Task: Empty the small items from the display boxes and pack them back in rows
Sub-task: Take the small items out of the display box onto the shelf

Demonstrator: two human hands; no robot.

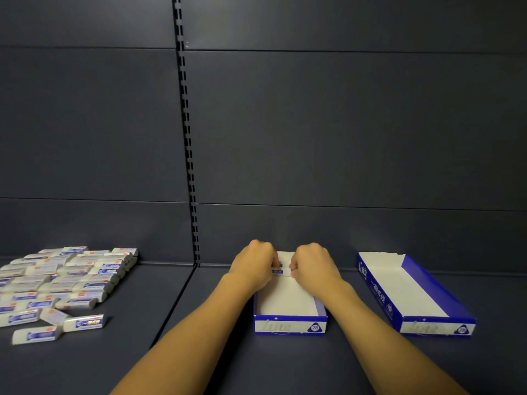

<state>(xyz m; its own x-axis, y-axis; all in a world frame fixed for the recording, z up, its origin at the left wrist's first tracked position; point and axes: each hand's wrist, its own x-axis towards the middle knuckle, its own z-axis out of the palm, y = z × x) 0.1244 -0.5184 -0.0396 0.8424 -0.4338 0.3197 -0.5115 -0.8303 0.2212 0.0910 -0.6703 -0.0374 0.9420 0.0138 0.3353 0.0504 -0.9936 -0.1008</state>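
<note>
head view. left hand [254,263] and right hand [311,265], fingers curled, together pinch small white-and-blue item [279,269] at far end of middle display box [291,323]; box interior otherwise bare white. second display box [416,295] lies to right, apart, angled, nothing inside. loose items [65,283] in rough rows on dark shelf [199,352] far left, few stray ones at near edge of group. slotted upright [186,138] divides dark back panels.
</note>
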